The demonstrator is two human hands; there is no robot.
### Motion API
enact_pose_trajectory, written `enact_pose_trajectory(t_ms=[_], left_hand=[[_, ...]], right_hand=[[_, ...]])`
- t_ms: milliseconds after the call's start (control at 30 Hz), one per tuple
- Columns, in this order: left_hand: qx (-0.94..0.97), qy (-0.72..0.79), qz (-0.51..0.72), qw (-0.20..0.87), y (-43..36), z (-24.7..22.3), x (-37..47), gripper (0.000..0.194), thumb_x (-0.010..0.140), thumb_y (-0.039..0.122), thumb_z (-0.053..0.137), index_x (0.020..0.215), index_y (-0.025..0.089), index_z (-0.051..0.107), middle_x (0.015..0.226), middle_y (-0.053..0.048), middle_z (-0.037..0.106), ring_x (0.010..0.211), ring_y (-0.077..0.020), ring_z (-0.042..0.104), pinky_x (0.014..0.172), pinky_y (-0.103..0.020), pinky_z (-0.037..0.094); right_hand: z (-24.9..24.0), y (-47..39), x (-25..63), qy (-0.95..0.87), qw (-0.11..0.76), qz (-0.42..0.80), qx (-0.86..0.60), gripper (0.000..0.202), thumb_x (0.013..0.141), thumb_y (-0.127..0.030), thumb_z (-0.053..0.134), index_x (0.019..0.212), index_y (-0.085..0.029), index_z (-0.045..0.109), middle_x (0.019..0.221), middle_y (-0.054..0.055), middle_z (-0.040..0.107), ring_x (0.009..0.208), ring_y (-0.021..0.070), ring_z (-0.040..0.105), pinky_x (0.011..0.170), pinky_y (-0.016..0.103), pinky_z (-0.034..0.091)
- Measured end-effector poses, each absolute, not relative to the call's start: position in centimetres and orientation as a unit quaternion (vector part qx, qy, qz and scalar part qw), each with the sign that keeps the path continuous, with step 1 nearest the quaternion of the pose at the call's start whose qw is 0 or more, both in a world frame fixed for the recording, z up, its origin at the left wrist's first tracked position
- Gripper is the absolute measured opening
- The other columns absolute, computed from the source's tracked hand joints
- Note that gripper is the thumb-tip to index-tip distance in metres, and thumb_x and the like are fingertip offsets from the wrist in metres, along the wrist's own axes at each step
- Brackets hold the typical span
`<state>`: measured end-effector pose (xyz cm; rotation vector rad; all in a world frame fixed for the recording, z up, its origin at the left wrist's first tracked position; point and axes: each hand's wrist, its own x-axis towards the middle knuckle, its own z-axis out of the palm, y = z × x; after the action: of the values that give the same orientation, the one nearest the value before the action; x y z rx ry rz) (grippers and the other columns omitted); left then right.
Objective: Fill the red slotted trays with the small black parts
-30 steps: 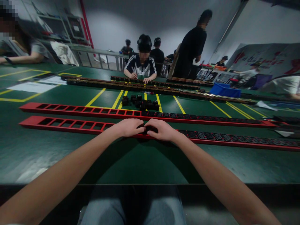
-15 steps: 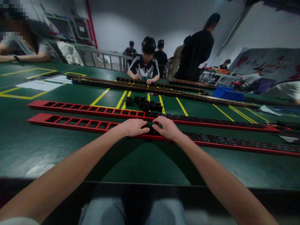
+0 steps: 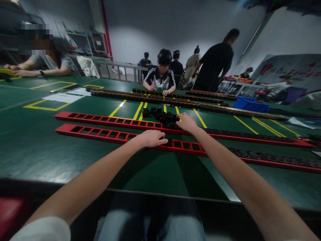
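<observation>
Two long red slotted strips lie across the green table, a far one (image 3: 80, 117) and a near one (image 3: 65, 129). Black square pieces fill many slots toward the right; slots at the left ends are bare. Over the near strip rests my left hand (image 3: 153, 138), its fingers bent around a black piece at the strip, partly hidden. My right hand (image 3: 187, 123) reaches past the far strip to the right edge of a pile of black pieces (image 3: 156, 113); what its fingertips hold, if anything, is too small to make out.
Long dark strips (image 3: 125, 95) lie behind the pile. A blue bin (image 3: 252, 104) stands at right, white sheets (image 3: 62, 97) at left. Across the table sits a person (image 3: 160, 75); another sits at far left, others behind.
My right hand has moved forward from the near strip to the pile, uncovering several bare slots. My left hand stays at the near strip. The view has shifted slightly.
</observation>
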<state>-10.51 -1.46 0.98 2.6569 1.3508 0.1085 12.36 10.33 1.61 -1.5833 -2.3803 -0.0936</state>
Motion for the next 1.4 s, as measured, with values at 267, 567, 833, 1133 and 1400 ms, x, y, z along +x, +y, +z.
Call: enact_pose_trajectory(t_ms=[267,567,833,1133,1400], left_hand=[[0.891,0.443,0.042,0.089,-1.5,1.0,-10.6,0.053,0.098,0.061,0.029,0.101,0.020,0.062,0.103,-0.009,0.069,0.091,-0.0254,0.065,0.076,-0.035,0.047],[0.891,0.443,0.036,0.092,-1.5,1.2,-10.5,0.054,0.098,0.062,0.028,0.102,0.020,0.061,0.103,-0.009,0.069,0.090,-0.0248,0.064,0.075,-0.034,0.046],[0.891,0.444,0.038,0.091,-1.4,1.0,-10.6,0.053,0.098,0.062,0.028,0.103,0.020,0.062,0.103,-0.009,0.069,0.092,-0.0250,0.064,0.076,-0.034,0.046],[0.891,0.441,0.037,0.100,-1.4,0.9,-10.6,0.056,0.098,0.062,0.027,0.109,0.020,0.062,0.111,-0.012,0.069,0.096,-0.0269,0.065,0.080,-0.036,0.047],[0.889,0.442,0.038,0.111,-1.2,0.7,-10.8,0.053,0.098,0.062,0.029,0.106,0.020,0.062,0.112,-0.010,0.069,0.096,-0.0243,0.065,0.082,-0.034,0.047]], right_hand=[[1.0,13.3,10.8,-0.776,0.125,0.012,-0.619,0.031,0.085,-0.029,0.062,0.113,-0.016,0.064,0.111,0.014,0.070,0.096,0.0258,0.065,0.080,0.034,0.049],[1.8,13.3,9.4,-0.843,0.118,-0.032,-0.524,0.030,0.085,-0.029,0.065,0.113,-0.020,0.068,0.119,0.012,0.069,0.113,0.0295,0.058,0.097,0.045,0.041],[1.8,13.2,10.0,-0.849,0.224,0.036,-0.477,0.032,0.081,-0.022,0.065,0.111,-0.015,0.062,0.107,0.010,0.066,0.094,0.0213,0.060,0.089,0.037,0.047],[2.3,5.7,15.2,-0.751,0.436,0.275,-0.412,0.036,0.085,-0.027,0.048,0.121,-0.025,0.055,0.119,0.006,0.059,0.092,0.0191,0.061,0.072,0.033,0.056],[0.7,1.2,16.3,-0.791,0.421,0.230,-0.379,0.044,0.080,-0.033,0.068,0.119,-0.021,0.053,0.111,0.008,0.062,0.096,0.0231,0.061,0.088,0.041,0.052]])
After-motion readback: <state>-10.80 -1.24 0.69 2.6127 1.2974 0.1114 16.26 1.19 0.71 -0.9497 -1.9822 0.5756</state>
